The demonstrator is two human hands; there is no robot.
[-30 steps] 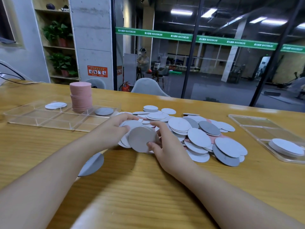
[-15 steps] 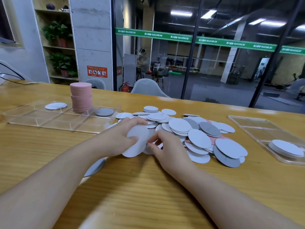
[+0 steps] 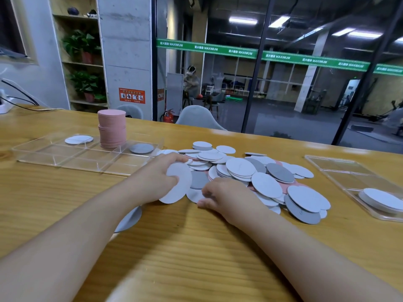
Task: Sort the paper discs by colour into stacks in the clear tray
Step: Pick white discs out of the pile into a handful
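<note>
Round paper discs in white, grey and pink (image 3: 250, 171): we see most of them loose in a heap mid-worktop, between two trays.

Far left, the clear plastic divided tray (image 3: 54, 159) sits on the wooden worktop (image 3: 196, 247). In its back row we see a thin white disc stack (image 3: 79, 139) in one compartment, a tall pink disc stack (image 3: 112, 128) in the next, and a low grey disc stack (image 3: 141, 148) in the one after. Front compartments look bare.

Near the front edge, a single grey disc (image 3: 130, 219) lies flat on the worktop, partly hidden under the left forearm.

Our left hand (image 3: 159, 177) grips a white disc (image 3: 177, 186) at the heap's left edge, thumb on its face, fingers curled over the top rim; the disc is tilted up toward the camera.

Our right hand (image 3: 226, 197) sits just right of that disc, fingers bent down onto the near edge of the heap. We cannot tell whether it has pinched anything.

Far right, a second clear tray (image 3: 340, 171) holds one white disc stack (image 3: 381, 200) in its near corner.
</note>
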